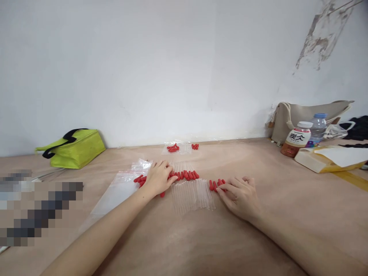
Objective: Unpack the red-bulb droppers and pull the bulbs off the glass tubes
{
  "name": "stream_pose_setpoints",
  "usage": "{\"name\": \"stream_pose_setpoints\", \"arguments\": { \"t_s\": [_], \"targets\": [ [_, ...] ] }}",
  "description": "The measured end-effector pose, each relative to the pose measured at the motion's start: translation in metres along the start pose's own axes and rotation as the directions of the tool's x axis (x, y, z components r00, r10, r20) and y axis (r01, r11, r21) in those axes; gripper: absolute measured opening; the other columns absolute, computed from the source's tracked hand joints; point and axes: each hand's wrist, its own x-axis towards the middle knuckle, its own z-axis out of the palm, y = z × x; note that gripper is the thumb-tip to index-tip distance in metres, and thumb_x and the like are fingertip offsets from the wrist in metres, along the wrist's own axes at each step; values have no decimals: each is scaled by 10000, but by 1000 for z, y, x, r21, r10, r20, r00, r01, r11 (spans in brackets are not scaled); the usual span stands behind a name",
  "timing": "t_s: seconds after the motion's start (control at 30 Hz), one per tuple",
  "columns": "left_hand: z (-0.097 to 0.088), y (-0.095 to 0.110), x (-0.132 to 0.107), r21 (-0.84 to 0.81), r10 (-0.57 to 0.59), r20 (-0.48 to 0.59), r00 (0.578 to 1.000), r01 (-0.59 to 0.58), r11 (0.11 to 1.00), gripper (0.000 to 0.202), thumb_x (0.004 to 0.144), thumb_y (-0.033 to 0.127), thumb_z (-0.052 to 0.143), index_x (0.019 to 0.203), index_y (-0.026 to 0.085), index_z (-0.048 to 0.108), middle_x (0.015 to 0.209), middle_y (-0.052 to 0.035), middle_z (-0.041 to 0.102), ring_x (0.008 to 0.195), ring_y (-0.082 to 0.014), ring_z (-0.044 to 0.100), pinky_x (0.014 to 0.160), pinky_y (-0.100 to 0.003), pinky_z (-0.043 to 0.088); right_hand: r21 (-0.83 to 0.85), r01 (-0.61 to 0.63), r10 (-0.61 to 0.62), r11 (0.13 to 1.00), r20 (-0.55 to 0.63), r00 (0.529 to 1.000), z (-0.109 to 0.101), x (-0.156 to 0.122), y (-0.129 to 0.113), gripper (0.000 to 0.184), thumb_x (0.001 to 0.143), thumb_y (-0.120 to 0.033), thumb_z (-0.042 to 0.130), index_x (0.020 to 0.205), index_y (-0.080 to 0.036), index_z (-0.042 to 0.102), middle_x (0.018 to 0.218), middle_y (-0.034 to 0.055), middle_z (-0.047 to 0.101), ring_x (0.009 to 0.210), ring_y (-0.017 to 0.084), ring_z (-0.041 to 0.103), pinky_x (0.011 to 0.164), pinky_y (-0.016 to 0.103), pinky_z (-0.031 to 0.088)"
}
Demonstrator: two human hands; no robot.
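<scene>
A row of clear glass droppers [192, 194] with red rubber bulbs [186, 175] lies on the tan table [184, 237] in front of me. My left hand [158, 178] rests palm down on the left end of the row, fingers curled over red bulbs. Over at the right end, my right hand [238, 195] lies with its fingers together, touching the red bulbs [216, 184] there. Whether either hand grips a bulb is hidden.
Clear zip bags [120, 188] lie left of the droppers. More red bulbs in a bag [176, 148] sit near the wall. A lime green bag [75, 147] is at far left. A beige tote [304, 117], two bottles [297, 138] and a paper packet [330, 159] stand at right.
</scene>
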Motion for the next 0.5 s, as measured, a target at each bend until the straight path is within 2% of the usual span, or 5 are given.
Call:
{"name": "stream_pose_setpoints", "arguments": {
  "t_s": [0.1,0.23,0.33,0.43,0.5],
  "targets": [
    [7,1,3,52,1,-15,1000,0,999,202,788,350,544,713,167,586,830,-69,560,842,-223,486,755,-372,359,23,-17,18,1000,-16,1000,1,-2,1,194,804,-241,519,648,-207,629,639,-16,593,603,91,500,736,318,227],
    [13,5,4,41,-14,-47,999,16,999,158,797,251,520,693,153,585,803,-79,565,827,-228,496,733,-369,377,7,4,-4,1000,-22,1000,3,1,-1,198,801,-244,524,639,-205,631,625,-14,585,593,89,494,733,317,232],
    [18,5,3,12,-45,-76,996,46,999,191,833,200,452,696,146,573,785,-79,557,802,-216,508,721,-353,401,-4,22,-22,1000,-36,999,4,0,0,191,797,-242,532,637,-206,632,620,-14,583,592,91,493,728,317,236],
    [18,1,-1,-27,-106,-114,988,103,994,209,862,167,392,735,136,555,817,-73,541,699,-167,526,645,-304,432,-5,19,-19,1000,-53,998,5,0,1,174,793,-234,540,648,-208,633,623,-15,585,594,92,501,723,316,244],
    [13,-2,-8,-116,-133,-197,971,111,987,198,873,172,382,766,142,545,859,-64,530,683,-138,538,623,-271,446,-8,17,-17,1000,-63,998,6,0,2,148,792,-230,544,681,-215,640,633,-16,586,595,93,506,726,315,253]
  ]
}}
